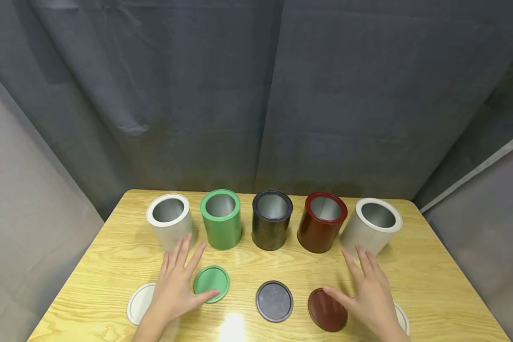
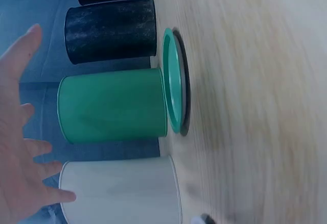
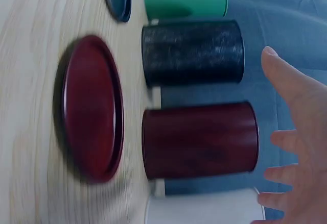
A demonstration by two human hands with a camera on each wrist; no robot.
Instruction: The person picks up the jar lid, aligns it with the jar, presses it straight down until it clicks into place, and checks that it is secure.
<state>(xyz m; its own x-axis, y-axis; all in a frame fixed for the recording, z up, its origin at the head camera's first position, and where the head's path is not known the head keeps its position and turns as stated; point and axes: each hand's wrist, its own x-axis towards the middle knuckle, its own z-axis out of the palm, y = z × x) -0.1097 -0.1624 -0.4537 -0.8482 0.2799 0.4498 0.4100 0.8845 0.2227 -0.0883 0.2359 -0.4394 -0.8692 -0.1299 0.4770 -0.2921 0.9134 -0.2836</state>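
Note:
Both hands hold nothing, fingers spread. My left hand (image 1: 176, 280) hovers in front of the left white can (image 1: 173, 227), over the white lid (image 1: 140, 304) and beside the green lid (image 1: 211, 284). In the head view my right hand (image 1: 367, 292) overlaps the base of the right white can (image 1: 369, 227). Its thumb is over the dark red lid (image 1: 327, 311), and it partly hides another white lid (image 1: 402, 319). Between the white cans stand a green can (image 1: 222, 225), a black can (image 1: 271, 228) and a dark red can (image 1: 318, 230), all upright with open tops. A black lid (image 1: 274, 301) lies between the hands.
The wooden table (image 1: 90, 285) carries the row of cans near its back edge, with the lids lying in front. A dark grey curtain (image 1: 196, 95) hangs behind it. Paler cloth panels (image 1: 25, 213) hang at both sides.

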